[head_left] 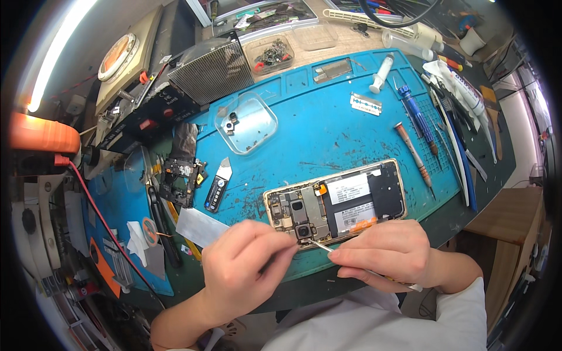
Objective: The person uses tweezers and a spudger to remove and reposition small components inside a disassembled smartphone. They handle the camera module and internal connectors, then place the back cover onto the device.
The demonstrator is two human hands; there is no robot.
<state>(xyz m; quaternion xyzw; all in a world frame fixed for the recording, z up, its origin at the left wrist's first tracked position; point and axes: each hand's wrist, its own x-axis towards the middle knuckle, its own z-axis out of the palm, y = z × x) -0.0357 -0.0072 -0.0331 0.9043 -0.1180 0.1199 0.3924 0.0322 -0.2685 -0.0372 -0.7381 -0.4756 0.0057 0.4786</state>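
Observation:
An opened smartphone lies on the blue work mat, its back off. Its battery shows on the right, the circuit board with round camera modules on the left. My right hand is closed round a slim metal tool; the tip touches or hovers at the phone's near edge, beside the lower camera. Thumb and fingers of my left hand are pinched together at the phone's near left corner. Whatever they hold, if anything, is hidden.
Left of the phone lie a utility blade and a stripped phone frame. Beyond it are a clear tray with small parts, a razor blade and a syringe. Screwdrivers rest at right.

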